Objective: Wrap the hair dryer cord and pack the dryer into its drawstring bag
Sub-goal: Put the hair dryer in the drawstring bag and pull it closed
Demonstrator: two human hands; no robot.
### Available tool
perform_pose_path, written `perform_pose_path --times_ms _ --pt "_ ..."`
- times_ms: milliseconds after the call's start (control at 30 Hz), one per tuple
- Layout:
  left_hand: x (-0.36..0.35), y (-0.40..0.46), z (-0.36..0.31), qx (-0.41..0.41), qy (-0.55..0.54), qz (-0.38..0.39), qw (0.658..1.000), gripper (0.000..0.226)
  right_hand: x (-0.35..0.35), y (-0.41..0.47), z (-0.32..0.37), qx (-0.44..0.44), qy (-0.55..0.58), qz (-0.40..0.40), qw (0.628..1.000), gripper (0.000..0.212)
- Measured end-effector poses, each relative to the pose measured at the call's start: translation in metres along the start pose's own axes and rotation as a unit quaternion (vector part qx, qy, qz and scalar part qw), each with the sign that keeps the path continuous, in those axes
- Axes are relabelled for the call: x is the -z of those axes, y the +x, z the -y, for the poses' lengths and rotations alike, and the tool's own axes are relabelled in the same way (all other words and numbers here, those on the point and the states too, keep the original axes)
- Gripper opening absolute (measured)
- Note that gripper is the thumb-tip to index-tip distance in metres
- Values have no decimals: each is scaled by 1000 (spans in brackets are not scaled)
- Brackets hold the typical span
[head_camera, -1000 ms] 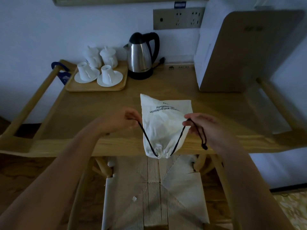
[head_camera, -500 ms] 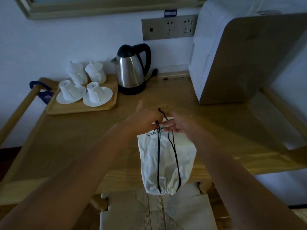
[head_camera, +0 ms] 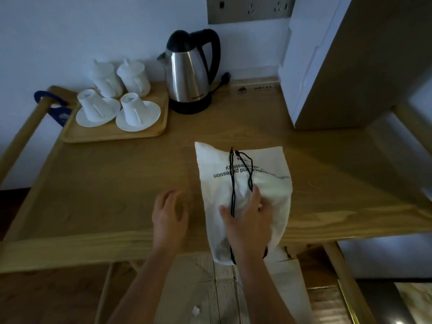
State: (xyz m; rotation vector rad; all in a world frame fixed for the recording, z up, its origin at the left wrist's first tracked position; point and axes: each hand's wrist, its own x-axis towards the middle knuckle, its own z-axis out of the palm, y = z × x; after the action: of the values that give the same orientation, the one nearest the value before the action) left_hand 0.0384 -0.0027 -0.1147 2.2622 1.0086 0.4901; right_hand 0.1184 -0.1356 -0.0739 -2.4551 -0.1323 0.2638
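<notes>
The white drawstring bag with black printed text lies flat on the wooden table, its gathered mouth hanging just over the front edge. It bulges, and its contents are hidden. Two black drawstring cords run up over the top of the bag, their knotted ends near the far edge. My right hand rests palm down on the bag's near half with fingers spread. My left hand hovers over the table just left of the bag, fingers loosely curled, holding nothing.
A wooden tray with white cups and lidded mugs sits at the back left. A steel kettle stands behind the bag, below a wall socket panel. A large white box fills the back right. A woven chair seat is under the table edge.
Both hands pulled the cords apart, then brought them together and laid them over the bag. Now both hands have let go; the right one lies on the bag.
</notes>
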Motion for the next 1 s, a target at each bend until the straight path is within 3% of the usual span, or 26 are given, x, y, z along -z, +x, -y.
perform_pose_path --times_ms 267,400,600,800,1000 --pt "-2 -19 14 -43 47 21 998 37 -26 -2 4 25 8 0 1000 77" --pt "-3 -16 15 -75 106 55 990 45 -20 3 -8 57 -29 -10 998 64" --pt "-24 -10 9 -104 222 125 961 58 2 17 -35 92 -103 -18 990 66" --pt "-61 2 -16 -98 272 128 949 64 24 22 -58 131 -113 14 985 74" --pt "-66 2 -15 -86 284 114 948 67 42 40 -74 143 -112 11 983 67"
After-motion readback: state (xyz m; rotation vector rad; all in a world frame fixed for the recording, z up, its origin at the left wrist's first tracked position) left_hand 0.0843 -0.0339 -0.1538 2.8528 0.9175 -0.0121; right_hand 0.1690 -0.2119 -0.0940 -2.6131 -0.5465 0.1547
